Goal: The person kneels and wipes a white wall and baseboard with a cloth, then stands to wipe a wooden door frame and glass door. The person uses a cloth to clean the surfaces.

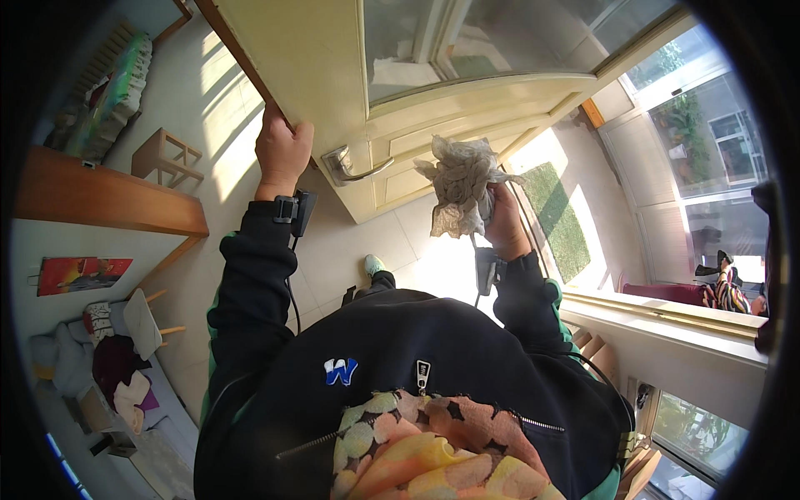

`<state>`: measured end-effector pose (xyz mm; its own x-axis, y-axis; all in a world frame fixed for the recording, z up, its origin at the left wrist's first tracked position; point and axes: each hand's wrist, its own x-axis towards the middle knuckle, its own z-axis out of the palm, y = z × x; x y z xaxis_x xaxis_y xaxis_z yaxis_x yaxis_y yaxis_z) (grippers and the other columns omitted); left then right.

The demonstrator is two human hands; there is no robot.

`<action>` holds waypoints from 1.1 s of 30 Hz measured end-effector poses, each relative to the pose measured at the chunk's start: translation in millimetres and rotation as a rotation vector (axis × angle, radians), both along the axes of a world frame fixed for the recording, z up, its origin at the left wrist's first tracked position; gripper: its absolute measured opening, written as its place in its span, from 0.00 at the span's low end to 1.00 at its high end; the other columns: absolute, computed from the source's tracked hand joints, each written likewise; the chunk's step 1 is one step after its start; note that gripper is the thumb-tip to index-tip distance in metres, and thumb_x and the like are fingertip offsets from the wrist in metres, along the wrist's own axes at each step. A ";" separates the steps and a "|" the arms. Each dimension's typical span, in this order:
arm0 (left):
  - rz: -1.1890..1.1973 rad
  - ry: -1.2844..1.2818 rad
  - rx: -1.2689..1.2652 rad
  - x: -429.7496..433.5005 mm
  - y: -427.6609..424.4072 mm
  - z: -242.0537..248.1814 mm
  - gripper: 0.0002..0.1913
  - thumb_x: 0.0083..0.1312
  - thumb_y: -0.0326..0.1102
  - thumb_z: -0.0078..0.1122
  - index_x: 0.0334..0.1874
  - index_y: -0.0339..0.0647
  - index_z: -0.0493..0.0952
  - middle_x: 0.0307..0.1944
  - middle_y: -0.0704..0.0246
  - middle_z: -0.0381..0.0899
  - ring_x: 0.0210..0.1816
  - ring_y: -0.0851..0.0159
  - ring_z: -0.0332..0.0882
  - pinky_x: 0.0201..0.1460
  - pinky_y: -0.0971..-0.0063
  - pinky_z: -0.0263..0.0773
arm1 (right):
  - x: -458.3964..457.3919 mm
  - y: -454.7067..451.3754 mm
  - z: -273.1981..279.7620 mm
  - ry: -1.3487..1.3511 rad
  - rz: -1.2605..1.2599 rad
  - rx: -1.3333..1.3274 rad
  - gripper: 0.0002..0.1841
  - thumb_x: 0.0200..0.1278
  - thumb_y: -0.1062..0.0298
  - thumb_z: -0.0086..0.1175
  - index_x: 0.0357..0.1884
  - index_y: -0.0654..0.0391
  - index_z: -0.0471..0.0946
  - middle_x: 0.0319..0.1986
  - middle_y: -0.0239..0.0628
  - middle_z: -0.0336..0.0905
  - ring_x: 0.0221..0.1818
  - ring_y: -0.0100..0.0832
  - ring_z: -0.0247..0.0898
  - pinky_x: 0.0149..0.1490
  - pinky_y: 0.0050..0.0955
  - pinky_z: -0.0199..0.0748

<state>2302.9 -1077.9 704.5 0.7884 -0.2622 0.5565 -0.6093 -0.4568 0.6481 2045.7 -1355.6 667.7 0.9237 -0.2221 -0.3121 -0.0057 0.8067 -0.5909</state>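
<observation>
My left hand (282, 150) grips the edge of a cream-painted door (312, 81), just above its metal lever handle (350, 167). Crumpled in my right hand (507, 219) is a greyish cloth (462, 184), bunched up with its folds spreading outward; my fingers are partly hidden behind it. The cloth is held in front of the door's lower panels (481, 134). A glass pane (500, 44) fills the upper part of the door.
A green mat (555, 219) lies beyond the threshold on the right. Another person (725, 290) is past the window frame. To the left are a wooden stool (165, 159), a sofa (169, 431) with clothes, and a small white table (140, 325).
</observation>
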 end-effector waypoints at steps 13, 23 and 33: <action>-0.265 0.084 -0.177 -123.9 7.4 8.9 0.17 0.54 0.30 0.58 0.47 0.39 0.72 0.37 0.65 0.76 0.34 0.61 0.77 0.36 0.70 0.74 | -112.5 75.7 8.4 0.201 0.029 -0.368 0.20 0.74 0.59 0.45 0.54 0.65 0.75 0.47 0.36 0.78 0.47 0.27 0.74 0.54 0.27 0.72; -0.829 -0.272 -0.081 -154.6 50.0 4.1 0.22 0.65 0.44 0.62 0.56 0.38 0.71 0.53 0.58 0.74 0.54 0.50 0.73 0.53 0.60 0.72 | -161.1 137.6 1.6 0.123 -0.134 -0.321 0.24 0.73 0.56 0.44 0.61 0.65 0.71 0.53 0.42 0.77 0.52 0.33 0.75 0.58 0.32 0.73; -1.680 -0.463 -0.077 -200.3 21.6 -24.1 0.23 0.67 0.50 0.58 0.64 0.57 0.72 0.65 0.63 0.66 0.63 0.55 0.69 0.62 0.60 0.72 | -213.7 227.0 -14.6 0.062 -0.415 -0.272 0.25 0.72 0.57 0.43 0.63 0.64 0.68 0.56 0.41 0.74 0.56 0.34 0.72 0.61 0.32 0.70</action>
